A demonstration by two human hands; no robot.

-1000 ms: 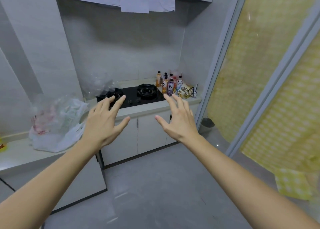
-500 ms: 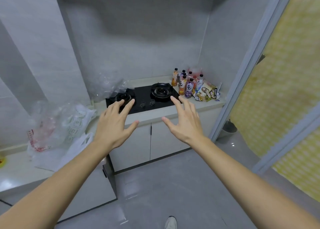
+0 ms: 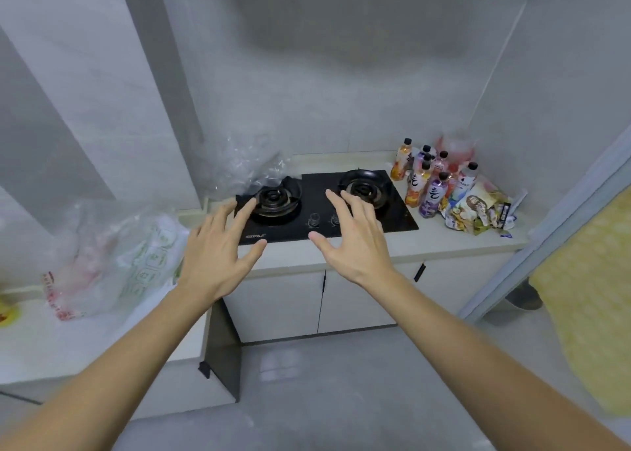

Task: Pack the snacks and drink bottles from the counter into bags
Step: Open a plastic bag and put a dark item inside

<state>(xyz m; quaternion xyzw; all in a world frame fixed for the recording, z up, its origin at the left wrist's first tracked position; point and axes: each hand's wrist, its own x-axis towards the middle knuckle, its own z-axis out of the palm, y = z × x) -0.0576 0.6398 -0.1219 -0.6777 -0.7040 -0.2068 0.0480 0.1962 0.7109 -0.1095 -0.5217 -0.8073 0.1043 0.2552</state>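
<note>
Above the stove (image 3: 324, 208), both hands (image 3: 218, 256) reach forward, fingers spread.

Upright drink bottles (image 3: 431, 180) beside heaped snack packets (image 3: 478, 209); bags (image 3: 112, 256) left.

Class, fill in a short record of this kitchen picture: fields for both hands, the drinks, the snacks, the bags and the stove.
left hand: open, fingers spread, holds nothing
right hand: open, fingers spread, holds nothing
drink bottles: upright cluster on the counter, right of the stove
snack packets: heap beside the bottles, toward the counter's right end
plastic bags: crumpled on the left counter
clear bag: behind the stove's left burner
stove: black, two burners
</note>
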